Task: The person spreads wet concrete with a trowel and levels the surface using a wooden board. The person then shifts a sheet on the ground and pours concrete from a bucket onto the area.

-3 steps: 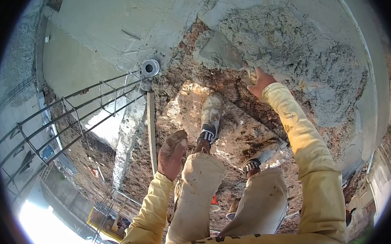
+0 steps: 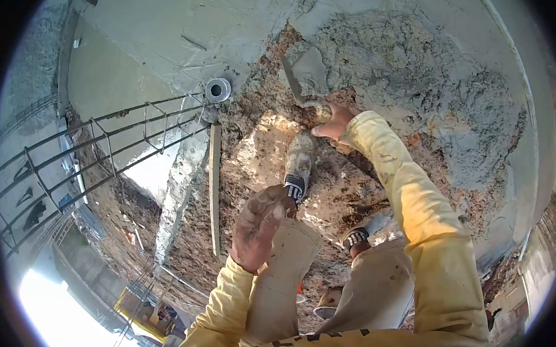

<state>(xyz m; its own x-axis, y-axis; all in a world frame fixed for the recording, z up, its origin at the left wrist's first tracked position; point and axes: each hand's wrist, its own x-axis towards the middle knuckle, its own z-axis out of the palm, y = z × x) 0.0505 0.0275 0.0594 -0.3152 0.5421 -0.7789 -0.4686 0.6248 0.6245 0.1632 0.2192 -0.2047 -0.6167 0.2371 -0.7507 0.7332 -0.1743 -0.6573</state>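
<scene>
In the view from the head, the right hand is between one and two o'clock, its grip closed around the handle of a trowel. The trowel's blade is at twelve o'clock, turned nearly edge-on; whether it touches the ground I cannot tell. Rough wet cement spreads around two o'clock, beside the right hand.

The left hand is between six and seven o'clock, in front of the left trouser leg. Its fingers are curled with the thumb near them; I cannot tell whether its grip holds anything.

A pipe end stands near eleven o'clock, a steel bar cage reaches out toward nine, and a wood strip lies between eight and nine.
</scene>
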